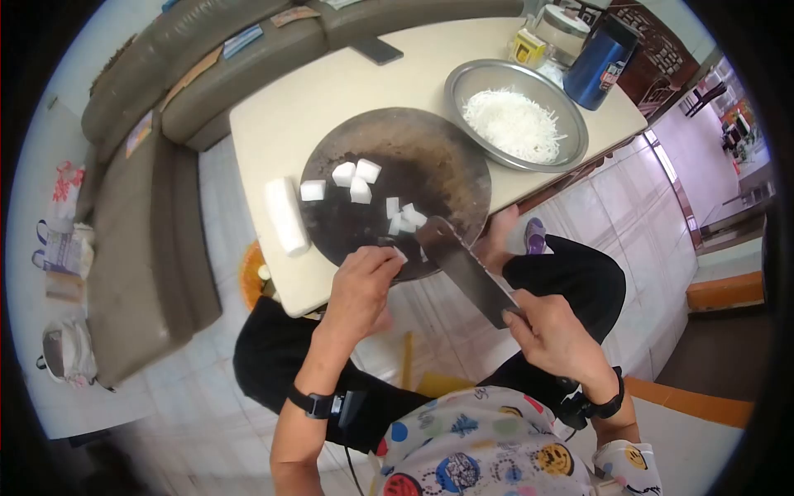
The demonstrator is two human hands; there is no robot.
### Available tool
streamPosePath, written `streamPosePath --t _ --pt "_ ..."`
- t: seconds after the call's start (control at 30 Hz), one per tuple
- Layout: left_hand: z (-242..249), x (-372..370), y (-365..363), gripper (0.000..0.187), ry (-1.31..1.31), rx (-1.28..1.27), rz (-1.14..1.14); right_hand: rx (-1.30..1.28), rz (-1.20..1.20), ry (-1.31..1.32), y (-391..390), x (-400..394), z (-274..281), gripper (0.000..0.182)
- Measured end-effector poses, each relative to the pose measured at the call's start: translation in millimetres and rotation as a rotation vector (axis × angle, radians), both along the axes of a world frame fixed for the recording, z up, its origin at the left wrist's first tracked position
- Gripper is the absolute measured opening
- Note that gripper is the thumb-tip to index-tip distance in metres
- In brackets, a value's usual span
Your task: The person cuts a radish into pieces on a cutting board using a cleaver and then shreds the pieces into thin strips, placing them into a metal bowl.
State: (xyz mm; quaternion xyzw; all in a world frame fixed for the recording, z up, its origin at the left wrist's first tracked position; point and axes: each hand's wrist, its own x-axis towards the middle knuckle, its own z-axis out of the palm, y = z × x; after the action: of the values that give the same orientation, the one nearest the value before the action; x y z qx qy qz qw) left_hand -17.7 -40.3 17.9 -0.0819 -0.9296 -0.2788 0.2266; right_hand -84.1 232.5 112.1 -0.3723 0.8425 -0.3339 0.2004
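My right hand (554, 331) is closed round the handle of a cleaver (463, 269), whose broad blade reaches up and left over the edge of a dark round chopping board (397, 132). At the board's near edge, my left hand (364, 281) has its fingers pressed together on a small white piece (400, 255), mostly hidden by the fingertips. Several white chunks (361, 190) lie on the board's left part, and smaller white pieces (393, 208) are close to the blade tip. A long white peeled vegetable (286, 217) rests at the board's left.
A steel bowl (455, 83) of white shreds (517, 124) stands at the table's (273, 124) right. Behind it are a blue flask (600, 64), a glass jar (564, 33) and a yellow box (528, 48). A dark phone-like slab (377, 50) lies at the far edge.
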Motion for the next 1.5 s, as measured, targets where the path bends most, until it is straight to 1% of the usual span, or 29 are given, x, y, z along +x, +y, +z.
streamPosePath --t 0.03,0.1,0.13,0.17,0.23,0.3,0.33,0.37,0.5,0.57,0.7,0.8,0.87,1.0,1.07,1.2,1.27,1.3,1.37,1.5 --pt "2.3 -1.8 0.7 0.036 -0.005 -0.023 -0.010 0.043 0.016 0.054 -5.3 0.2 0.1 0.012" --pt "2.3 -1.1 5.0 0.034 -0.006 -0.027 0.016 0.088 0.032 -0.001 -11.6 3.0 -3.6 0.012" --pt "0.3 -3.0 5.7 0.032 0.023 -0.053 0.041 0.061 0.017 -0.008 -15.9 3.4 -5.9 0.009" --pt "-3.5 -4.7 6.8 0.032 0.008 -0.054 0.030 0.031 0.001 -0.011 -19.3 2.8 -7.5 0.010" --pt "-10.3 -5.6 11.0 0.032 0.109 -0.038 0.098 0.033 0.009 -0.003 -22.4 1.9 -8.9 0.008" --pt "-11.5 -7.6 13.0 0.033 0.104 -0.035 0.102 0.037 0.019 0.009 -21.3 0.9 -8.6 0.007" --pt "-11.3 -8.4 13.6 0.033 0.112 -0.033 0.117 0.090 0.071 0.001 -20.6 0.1 -7.6 0.009" --pt "-11.9 -9.3 13.9 0.033 0.106 -0.032 0.112 0.142 0.125 -0.006 -20.2 -1.2 -6.9 0.015" --pt "-13.9 -6.6 14.2 0.032 0.110 -0.046 0.127 0.161 0.150 0.000 -21.1 -0.3 -3.8 0.019" --pt "-14.3 -6.3 14.2 0.031 0.116 -0.058 0.118 0.208 0.219 0.162 -22.7 2.0 -2.6 0.025" --pt "-12.7 -3.9 15.2 0.030 0.090 -0.071 0.123 0.260 0.284 0.204 -27.3 1.6 0.3 0.029" --pt "-13.0 -2.7 15.7 0.031 0.067 -0.055 0.117 0.240 0.343 0.250 -30.0 2.3 -3.2 0.028" --pt "-12.4 -3.0 14.9 0.032 0.067 -0.056 0.116 0.319 0.394 0.268 -35.3 -0.3 -2.8 0.024" --pt "-14.6 0.0 13.4 0.033 0.050 -0.054 0.110 0.269 0.398 0.290 -54.6 -4.6 -8.4 0.018" --pt "-14.9 1.3 14.0 0.033 0.046 -0.061 0.106 0.299 0.378 0.393 -63.8 -2.0 -12.3 0.018" --pt "-11.8 -0.7 16.2 0.031 0.035 -0.055 0.127 0.355 0.394 0.383 -62.1 -2.8 -7.3 0.024" --pt "-11.9 -3.3 17.6 0.031 0.050 -0.050 0.142 0.246 0.339 0.155 -50.9 -7.4 -2.3 0.028" --pt "-12.0 -5.2 18.1 0.027 0.083 -0.069 0.154 0.246 0.343 0.159 -49.1 -8.8 1.5 0.028" --pt "-12.0 -5.8 18.7 0.023 0.114 -0.086 0.170 0.414 0.361 0.095 -46.0 -10.9 8.3 0.027" --pt "-10.8 -5.4 19.4 0.022 0.108 -0.075 0.167 0.350 0.288 0.010 -41.6 -11.4 5.6 0.020"
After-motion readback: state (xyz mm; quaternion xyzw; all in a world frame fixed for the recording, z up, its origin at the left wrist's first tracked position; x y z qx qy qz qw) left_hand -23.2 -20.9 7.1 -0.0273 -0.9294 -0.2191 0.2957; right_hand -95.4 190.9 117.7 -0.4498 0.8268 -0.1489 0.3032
